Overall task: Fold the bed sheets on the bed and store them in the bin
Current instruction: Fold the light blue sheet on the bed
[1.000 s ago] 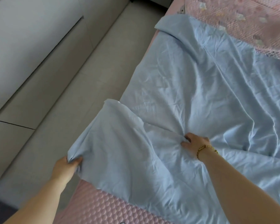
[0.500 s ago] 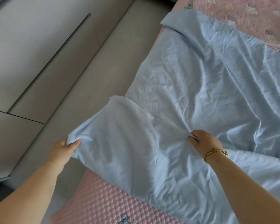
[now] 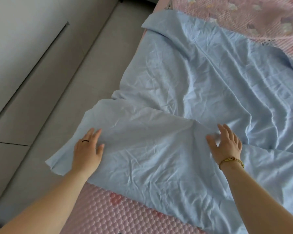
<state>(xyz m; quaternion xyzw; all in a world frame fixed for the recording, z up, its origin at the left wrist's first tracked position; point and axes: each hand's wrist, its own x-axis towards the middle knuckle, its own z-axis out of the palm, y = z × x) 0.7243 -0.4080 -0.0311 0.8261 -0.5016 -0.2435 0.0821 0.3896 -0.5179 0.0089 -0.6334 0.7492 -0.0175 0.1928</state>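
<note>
Currently, your L fingers (image 3: pixel 94 134) are straight and slightly spread, lying flat on the blue bed sheet (image 3: pixel 176 92); they grip nothing. One L finger carries a thin dark ring (image 3: pixel 85 141). The L hand (image 3: pixel 89 149) rests palm-down on a turned-over flap (image 3: pixel 142 132) of the sheet, near the flap's corner, which overhangs the L edge of the bed (image 3: pixel 147 33) above the grey floor (image 3: pixel 74 65).

Your R fingers (image 3: pixel 224 130) are also extended and fanned, holding nothing. They are motion-blurred, so contact w/ the fabric cannot be confirmed. The R hand (image 3: pixel 227 146) sits palm-down at the flap's far fold line, approx. mid-bed. A gold bracelet (image 3: pixel 230 160) is on the R wrist.

The sheet is spread wrinkled across the bed, one layer over most of it, doubled under both hands. At the near edge, the pink honeycomb pad (image 3: pixel 118 215) shows uncovered. At the far R corner, a pink patterned quilt (image 3: pixel 243 17) lies beside the sheet's far edge.
</note>
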